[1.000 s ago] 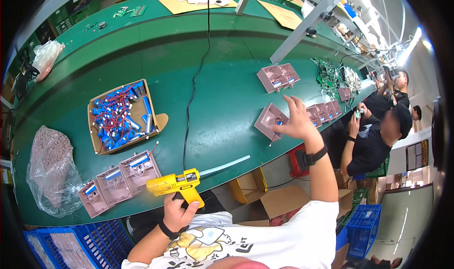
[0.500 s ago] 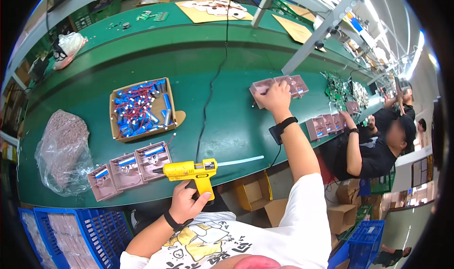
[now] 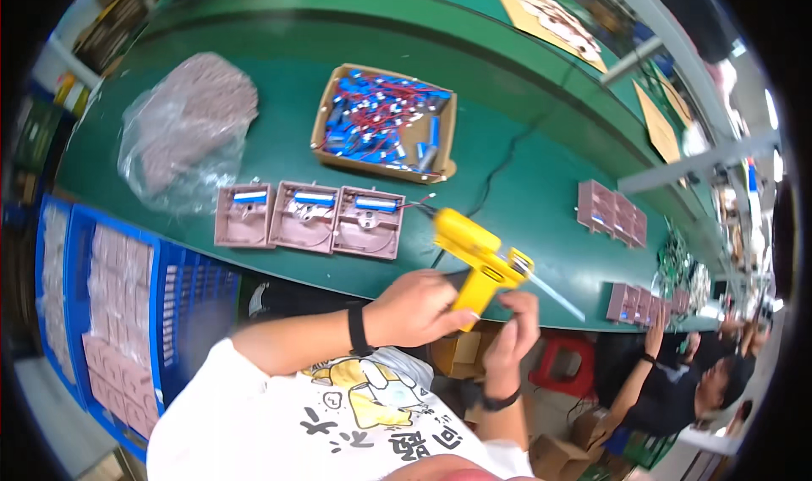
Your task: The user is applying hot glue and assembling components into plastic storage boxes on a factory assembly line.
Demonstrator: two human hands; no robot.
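My left hand (image 3: pixel 416 306) is wrapped round the handle of a yellow hot glue gun (image 3: pixel 467 236). Its nozzle points up and left, and a clear glue stick (image 3: pixel 558 298) juts from its back end. Just right of the handle, my right hand (image 3: pixel 513 333) has loosely bent fingers with nothing visible in them. Left of the nozzle, three joined pinkish-brown plastic cases (image 3: pixel 304 244) lie open side up, each with a blue battery cell (image 3: pixel 377 203) along its far side. A wire with a white plug runs from the right-hand case towards the nozzle.
Behind the cases stands a cardboard box (image 3: pixel 317 134) of blue cells with red wires. A clear bag (image 3: pixel 190 126) of pinkish parts lies left. More cases (image 3: pixel 611 213) sit right, near a co-worker's hand (image 3: pixel 655 337). A black cable crosses the green bench (image 3: pixel 507 202); blue crates (image 3: pixel 156 312) stand lower left.
My right hand has let go of the far-right cases and come back beside the glue gun. The view has swung left. The gun, still in my left hand, now tilts with its nozzle raised.
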